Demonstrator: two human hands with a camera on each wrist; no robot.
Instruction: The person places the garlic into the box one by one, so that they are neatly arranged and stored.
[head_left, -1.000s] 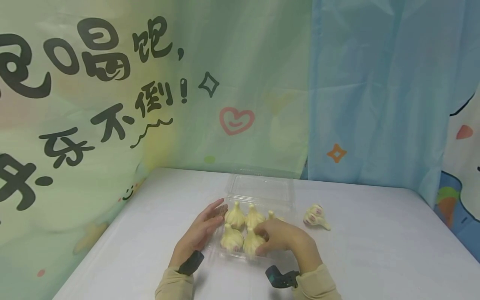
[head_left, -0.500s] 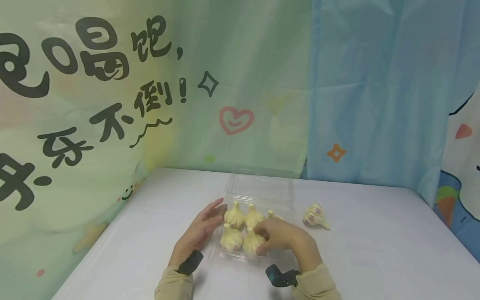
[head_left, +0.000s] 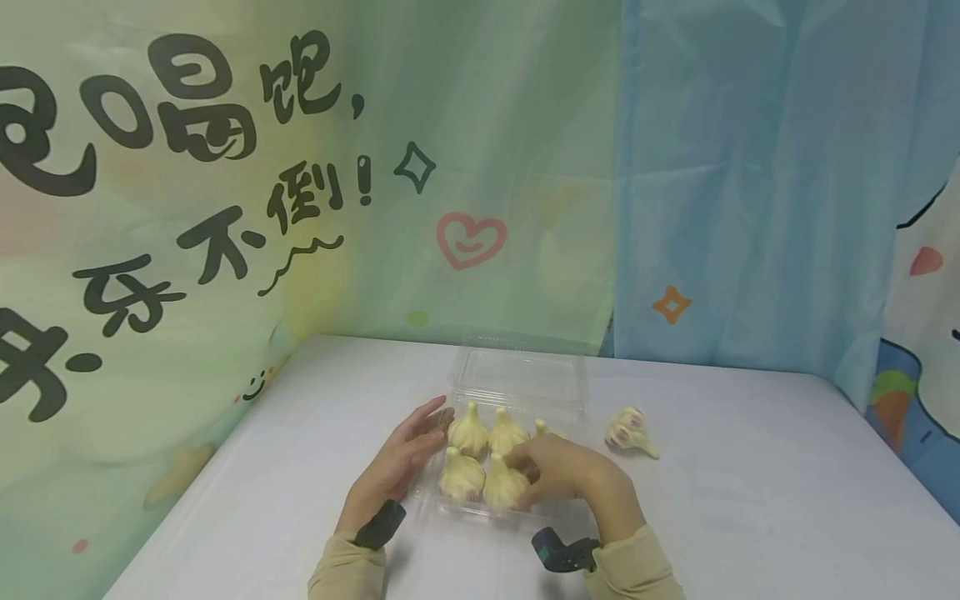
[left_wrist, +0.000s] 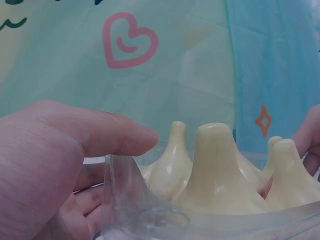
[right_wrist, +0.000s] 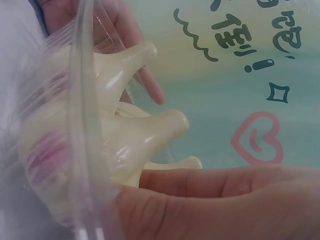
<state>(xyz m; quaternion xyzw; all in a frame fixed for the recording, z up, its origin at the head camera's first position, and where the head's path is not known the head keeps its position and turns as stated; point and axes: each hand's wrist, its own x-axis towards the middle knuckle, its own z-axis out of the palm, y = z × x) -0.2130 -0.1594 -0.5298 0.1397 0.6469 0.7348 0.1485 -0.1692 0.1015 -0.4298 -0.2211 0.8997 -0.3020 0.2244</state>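
A clear plastic clamshell box (head_left: 474, 510) holds several pale garlic bulbs (head_left: 462, 477), their stems upward. My right hand (head_left: 566, 473) reaches in over the right part of the box. Its thumb and fingers curl at the right side of the front garlic bulb (head_left: 503, 483), beside its stem (right_wrist: 170, 122). Behind that hand, another bulb (head_left: 542, 427) is mostly hidden. My left hand (head_left: 401, 454) rests along the box's left side. In the left wrist view, its thumb (left_wrist: 120, 135) lies over the box corner while the other fingers (left_wrist: 90, 200) show behind the clear wall.
The box's clear lid (head_left: 521, 372) lies open toward the back of the white table (head_left: 735, 492). One purple-streaked garlic bulb (head_left: 632, 432) lies on its side to the right of the box. Printed curtains (head_left: 487, 167) hang close behind the table.
The right thumb has shifted slightly right, so more of the front garlic bulb shows. That bulb sits a little farther left. My left hand stays at the box's side.
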